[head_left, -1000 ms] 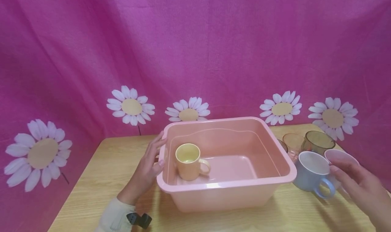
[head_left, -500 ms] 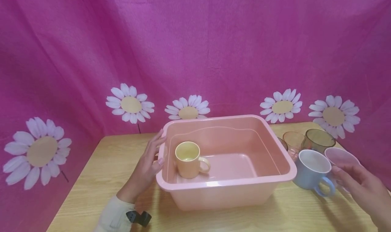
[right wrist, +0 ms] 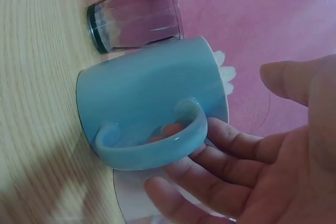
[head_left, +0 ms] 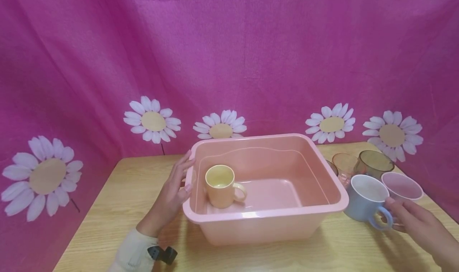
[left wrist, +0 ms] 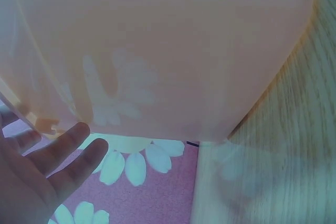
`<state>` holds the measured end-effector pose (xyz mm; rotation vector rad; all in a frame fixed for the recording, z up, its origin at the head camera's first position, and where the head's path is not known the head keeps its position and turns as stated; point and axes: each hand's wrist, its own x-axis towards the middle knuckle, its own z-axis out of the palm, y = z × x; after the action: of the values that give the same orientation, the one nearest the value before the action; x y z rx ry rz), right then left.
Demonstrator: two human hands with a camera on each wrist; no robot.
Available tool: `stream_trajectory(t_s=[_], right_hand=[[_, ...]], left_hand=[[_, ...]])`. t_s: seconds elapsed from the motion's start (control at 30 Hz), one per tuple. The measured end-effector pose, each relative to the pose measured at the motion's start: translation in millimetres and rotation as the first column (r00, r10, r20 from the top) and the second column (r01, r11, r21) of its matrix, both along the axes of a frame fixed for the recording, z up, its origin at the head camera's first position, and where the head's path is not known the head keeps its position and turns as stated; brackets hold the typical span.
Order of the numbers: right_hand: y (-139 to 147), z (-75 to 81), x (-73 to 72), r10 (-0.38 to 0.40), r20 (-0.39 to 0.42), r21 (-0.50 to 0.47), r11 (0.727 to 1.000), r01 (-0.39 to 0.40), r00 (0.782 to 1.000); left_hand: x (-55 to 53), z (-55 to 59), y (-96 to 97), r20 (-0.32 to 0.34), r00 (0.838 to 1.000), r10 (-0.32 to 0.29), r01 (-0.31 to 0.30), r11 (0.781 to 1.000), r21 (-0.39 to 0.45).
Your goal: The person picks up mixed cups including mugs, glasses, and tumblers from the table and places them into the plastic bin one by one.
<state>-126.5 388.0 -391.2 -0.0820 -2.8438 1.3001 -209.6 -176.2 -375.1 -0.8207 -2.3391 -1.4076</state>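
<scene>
A pink plastic basin [head_left: 261, 229] stands mid-table with a yellow mug [head_left: 217, 194] upright inside, near its left wall. My left hand [head_left: 169, 197] rests against the basin's left rim, fingers extended. Right of the basin is a blue mug [head_left: 359, 205], upright, its handle facing me. My right hand [head_left: 417, 222] is at that handle. In the right wrist view, fingertips [right wrist: 170, 129] show through the handle loop, while the thumb [right wrist: 286, 80] stands well apart from the mug. A pink mug [head_left: 401, 185] stands behind the right hand, partly hidden.
Behind the blue mug are an olive-tinted glass [head_left: 375, 166] and an orange-tinted glass [head_left: 344, 163]. A dark-rimmed glass [head_left: 332, 167] is mostly hidden by the basin. The wooden table [head_left: 132, 184] ends at a magenta curtain [head_left: 229, 57] with daisies.
My right hand has lowered from above the pink mug to the blue mug's handle, uncovering the pink mug's rim. The left hand stays on the basin.
</scene>
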Motion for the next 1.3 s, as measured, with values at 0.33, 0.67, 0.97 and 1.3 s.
stream_trajectory(t_s=[0.33, 0.67, 0.97, 1.3], right_hand=[[-1.9, 1.1, -1.9, -0.032, 0.088, -0.044, 0.998, 0.036, 0.996], [-2.1, -1.8, -6.3, -0.045, 0.125, -0.069, 0.996, 0.054, 0.991], [-5.9, -8.6, -8.6, -0.049, 0.102, -0.094, 0.994, 0.059, 0.994], [-3.7, -15.9, -10.8, -0.102, 0.099, -0.157, 0.981, 0.116, 0.99]], left_hand=[[-0.7, -1.0, 0.3, 0.027, 1.0, 0.006, -0.006, 1.0, 0.001], [-0.9, -1.0, 0.6, 0.014, 1.0, 0.003, -0.003, 1.0, 0.006], [-0.9, -1.2, 1.1, 0.007, 1.0, -0.003, 0.003, 1.0, 0.009], [-0.3, -1.0, 1.3, 0.02, 1.0, 0.006, -0.006, 1.0, 0.002]])
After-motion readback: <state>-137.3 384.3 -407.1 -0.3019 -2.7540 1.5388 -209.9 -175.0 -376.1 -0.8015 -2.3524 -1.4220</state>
